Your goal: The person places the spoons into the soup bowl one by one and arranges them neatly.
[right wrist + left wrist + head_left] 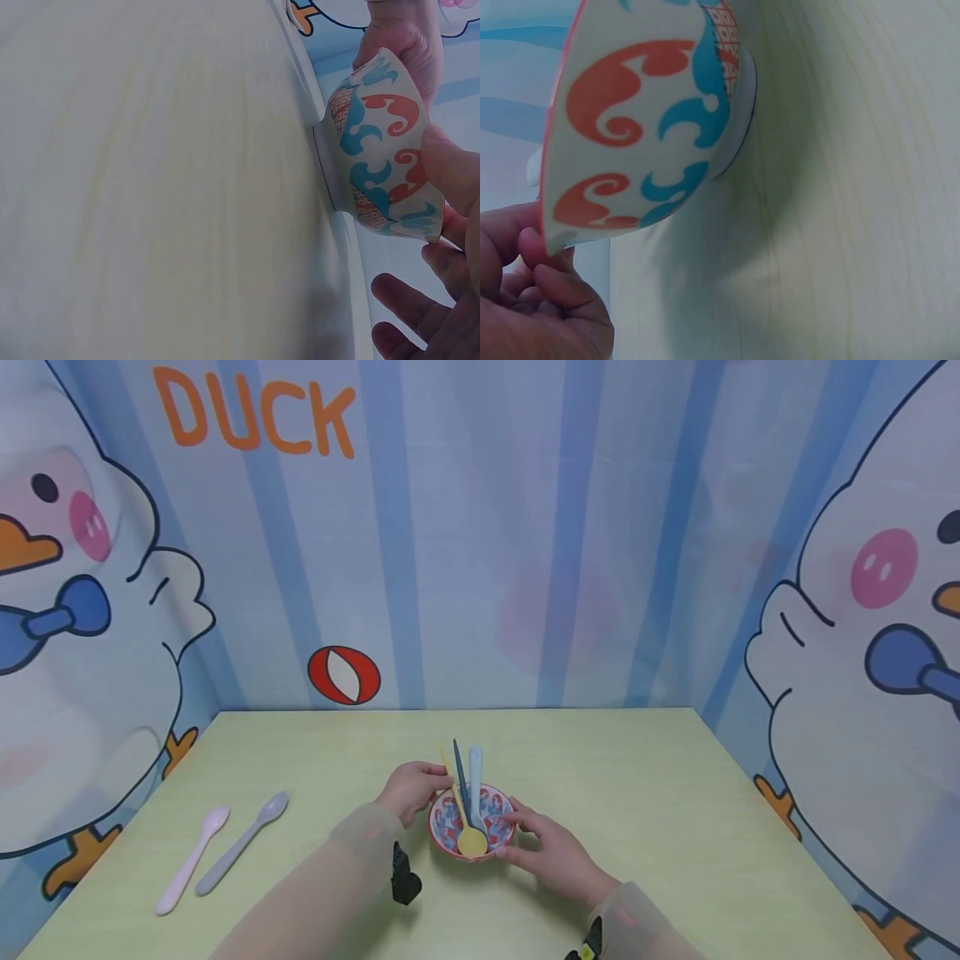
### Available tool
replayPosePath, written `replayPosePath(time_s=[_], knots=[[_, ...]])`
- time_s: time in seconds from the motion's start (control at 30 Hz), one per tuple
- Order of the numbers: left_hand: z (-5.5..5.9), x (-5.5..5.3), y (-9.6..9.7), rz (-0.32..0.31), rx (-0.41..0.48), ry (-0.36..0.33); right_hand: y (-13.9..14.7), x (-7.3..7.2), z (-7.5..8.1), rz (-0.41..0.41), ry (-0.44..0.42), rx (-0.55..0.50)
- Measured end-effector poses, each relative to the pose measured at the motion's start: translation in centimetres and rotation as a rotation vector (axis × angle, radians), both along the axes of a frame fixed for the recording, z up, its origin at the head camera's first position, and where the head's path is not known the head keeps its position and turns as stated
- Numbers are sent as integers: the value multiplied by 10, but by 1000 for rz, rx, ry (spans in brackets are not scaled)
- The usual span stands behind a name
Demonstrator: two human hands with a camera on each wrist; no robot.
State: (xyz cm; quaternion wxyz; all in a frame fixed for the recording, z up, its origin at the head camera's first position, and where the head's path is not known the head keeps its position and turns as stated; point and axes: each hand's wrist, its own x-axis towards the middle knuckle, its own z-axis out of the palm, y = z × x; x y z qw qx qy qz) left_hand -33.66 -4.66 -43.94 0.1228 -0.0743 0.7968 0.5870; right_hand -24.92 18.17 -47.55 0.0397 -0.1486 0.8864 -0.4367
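A patterned bowl (446,828) with a red rim stands on the table between both hands. Inside it lean a yellow spoon (472,842), a light blue spoon (476,777) and a slim dark blue utensil (460,772) whose lower end is hidden. My left hand (411,789) pinches the bowl's left rim, close by the yellow handle; the left wrist view shows fingertips on both sides of the rim. From the right, my right hand (558,852) grips the opposite rim, its thumb on the outer wall (382,157) and other fingers spread below in the right wrist view.
To the left on the pale yellow table (637,793) lie a pinkish spoon (193,860) and a grey-purple spoon (242,843), side by side and slanted. A striped blue backdrop (480,527) with duck drawings surrounds the table's back and sides.
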Motion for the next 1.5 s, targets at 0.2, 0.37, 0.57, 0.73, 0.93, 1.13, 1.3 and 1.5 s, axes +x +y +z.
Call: replayPosePath(time_s=[0.2,0.37,0.57,0.73,0.93,1.13,1.3,1.5], knots=[[-2,-2,0,-5,-43,-4,-1,0,1,-1,1,9],[-4,0,-6,-30,-20,5,-1,0,1,7,15,3],[-5,6,-22,-55,-14,39,0,1,0,8,19,0],[-3,10,-33,-41,0,38,0,1,0,3,13,-6],[0,16,-45,-25,40,31,-1,1,1,1,22,0],[2,21,-58,-5,56,49,0,0,0,10,33,3],[1,26,-71,10,61,51,0,0,0,8,25,0],[0,33,-86,27,71,58,-1,1,2,11,21,-7]])
